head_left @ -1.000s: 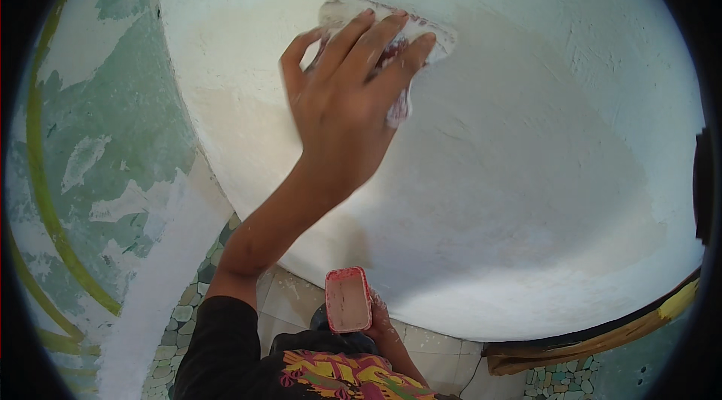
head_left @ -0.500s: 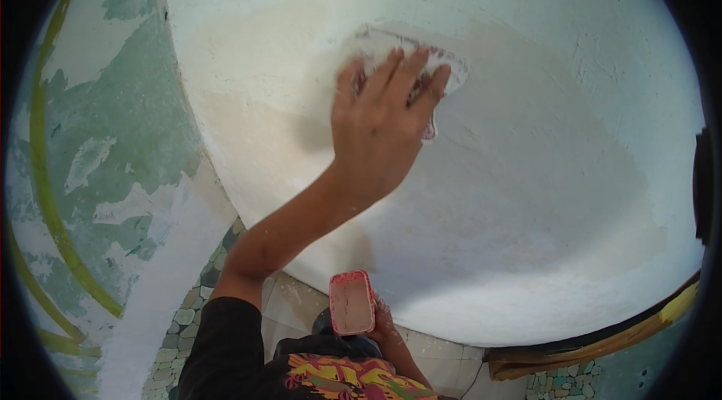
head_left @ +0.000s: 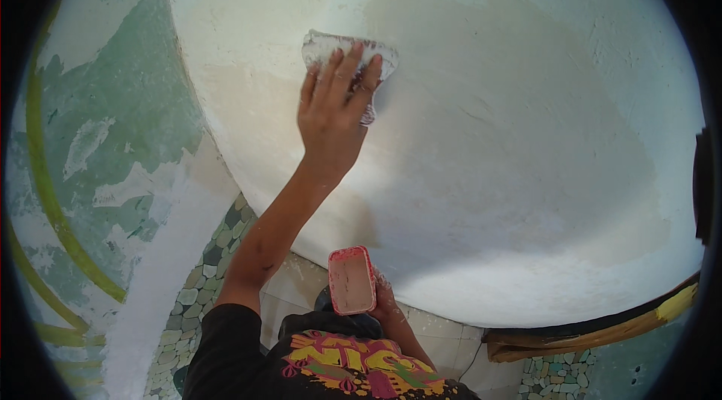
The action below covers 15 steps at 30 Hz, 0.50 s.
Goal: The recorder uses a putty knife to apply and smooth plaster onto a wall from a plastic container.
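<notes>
My left hand [head_left: 331, 118] is raised against a pale curved wall [head_left: 248, 31], its fingers closed over a wide, flat putty knife [head_left: 320, 45] smeared with white filler. The blade lies along the wall above my fingertips, and part of the handle is hidden under my palm. Low in front of my body, my right hand [head_left: 383, 298] grips the right side of a small red rectangular tub [head_left: 352, 251]. Creamy, pale pinkish putty [head_left: 352, 283] sits inside the tub. A large greyish-beige patch of filler [head_left: 496, 114] spreads over the wall to the right of my left hand.
On the left is a green wall [head_left: 139, 122] with white filler patches and yellow-green curved stripes [head_left: 45, 174]. A pebble border [head_left: 188, 298] and pale floor tiles [head_left: 293, 280] lie below. At lower right, a brown roll-like edge [head_left: 571, 345] runs beneath the curved wall.
My left hand has slid to the left along the wall with the putty knife, and the beige patch now reaches further left. The tub in my right hand has risen slightly in view.
</notes>
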Tool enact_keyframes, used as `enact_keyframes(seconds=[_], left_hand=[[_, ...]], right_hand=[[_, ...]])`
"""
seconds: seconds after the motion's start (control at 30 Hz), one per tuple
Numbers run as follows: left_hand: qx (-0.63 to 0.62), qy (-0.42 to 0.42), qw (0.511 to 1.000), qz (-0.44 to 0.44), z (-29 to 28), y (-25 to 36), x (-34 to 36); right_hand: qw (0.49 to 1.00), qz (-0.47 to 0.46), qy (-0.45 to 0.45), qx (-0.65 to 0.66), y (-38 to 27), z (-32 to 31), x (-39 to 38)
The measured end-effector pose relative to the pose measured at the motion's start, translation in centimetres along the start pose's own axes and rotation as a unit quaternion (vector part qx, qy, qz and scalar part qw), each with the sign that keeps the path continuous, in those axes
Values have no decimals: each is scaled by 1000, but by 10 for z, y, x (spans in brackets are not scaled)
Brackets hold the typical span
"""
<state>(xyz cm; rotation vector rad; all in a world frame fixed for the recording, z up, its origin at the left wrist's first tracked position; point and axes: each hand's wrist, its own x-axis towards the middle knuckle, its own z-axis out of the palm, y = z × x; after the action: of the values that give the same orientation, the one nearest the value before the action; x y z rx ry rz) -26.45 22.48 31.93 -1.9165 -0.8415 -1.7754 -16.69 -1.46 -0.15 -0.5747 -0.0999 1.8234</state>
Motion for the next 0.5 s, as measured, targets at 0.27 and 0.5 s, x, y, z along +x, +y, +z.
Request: enact_keyframes(seconds=[0.27,0.5], left_hand=[[-2,-82,997,0,-23,-1,-23],[-1,11,999,34,-3,-20,-13]], right_hand=[[999,17,-25,21,-2,1,-3],[1000,11,-2,5,5,1,5]])
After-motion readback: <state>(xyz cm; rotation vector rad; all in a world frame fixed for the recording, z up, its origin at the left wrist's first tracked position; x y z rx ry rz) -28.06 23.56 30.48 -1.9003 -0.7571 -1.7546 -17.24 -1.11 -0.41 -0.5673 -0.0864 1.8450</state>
